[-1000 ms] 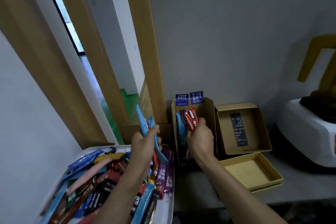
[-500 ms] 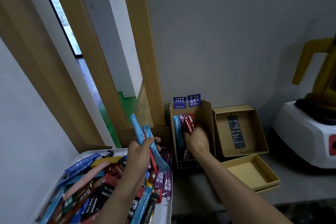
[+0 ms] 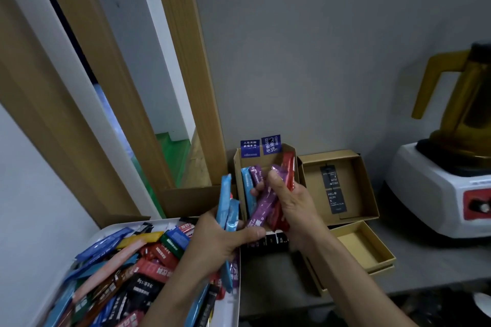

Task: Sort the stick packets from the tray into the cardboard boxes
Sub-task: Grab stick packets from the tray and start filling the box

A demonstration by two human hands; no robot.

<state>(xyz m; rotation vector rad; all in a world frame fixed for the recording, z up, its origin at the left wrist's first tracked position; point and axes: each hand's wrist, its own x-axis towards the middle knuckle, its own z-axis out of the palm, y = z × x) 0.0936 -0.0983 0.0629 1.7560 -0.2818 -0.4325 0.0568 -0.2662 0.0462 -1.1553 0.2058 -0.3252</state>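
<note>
A white tray (image 3: 170, 223) at the lower left holds a heap of coloured stick packets (image 3: 127, 273). My left hand (image 3: 215, 241) grips a few light blue packets (image 3: 225, 202) upright over the tray's right edge. My right hand (image 3: 289, 204) holds a bundle of purple and red packets (image 3: 265, 207) in front of the tall cardboard box (image 3: 265, 160) with blue labels. A light blue packet and a purple one stand inside that box. A second, open cardboard box (image 3: 356, 167) lies to its right with only a dark card in it.
A shallow cardboard lid (image 3: 369, 247) lies in front of the open box. A white blender base with a yellow jug (image 3: 446, 172) stands at the right. Wooden slats and a grey wall close off the back. The grey counter edge runs along the bottom right.
My right hand has drawn back from the tall box and now holds purple and red packets in front of it. My left hand with the blue packets has moved right, close to the right hand.
</note>
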